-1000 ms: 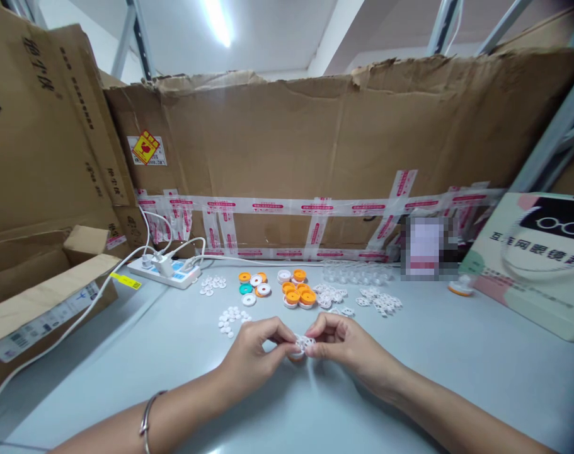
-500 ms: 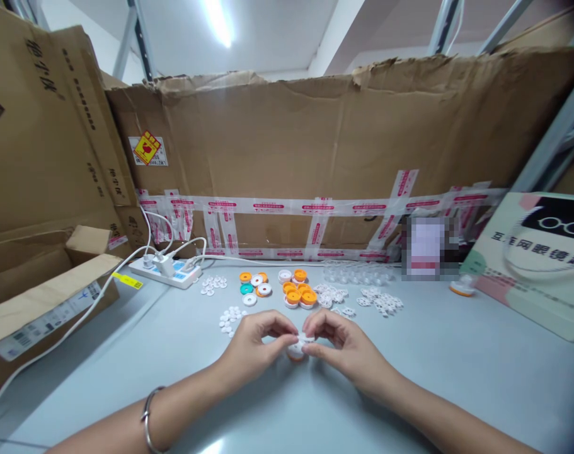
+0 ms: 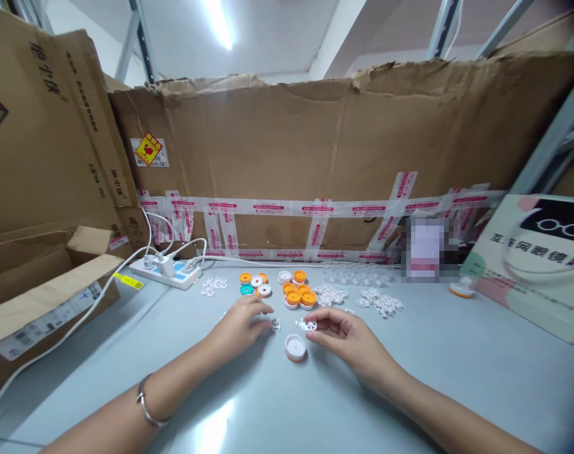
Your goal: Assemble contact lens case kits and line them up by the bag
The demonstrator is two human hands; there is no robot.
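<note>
A small round cup (image 3: 295,347), white inside with an orange base, stands on the table between my hands. My right hand (image 3: 346,334) pinches a small white plastic part with cut-outs (image 3: 307,325) between thumb and fingers, just above and right of the cup. To the upper left of the cup, my left hand (image 3: 239,328) has its thumb and forefinger apart. A small white piece (image 3: 276,325) is right at its thumb tip; it looks free of a grip. A metal bangle (image 3: 145,403) circles the left wrist.
Orange and white round pieces (image 3: 299,296) are grouped behind the hands, with more discs (image 3: 246,289) to their left. White cut-out parts (image 3: 380,302) lie right, clear covers (image 3: 360,273) behind. A power strip (image 3: 183,277) and an open carton (image 3: 55,302) are left.
My hands have come apart from above the cup, whose open inside now shows. The right hand has drawn a white part rightward. The left hand has moved left, beside a small white piece.
</note>
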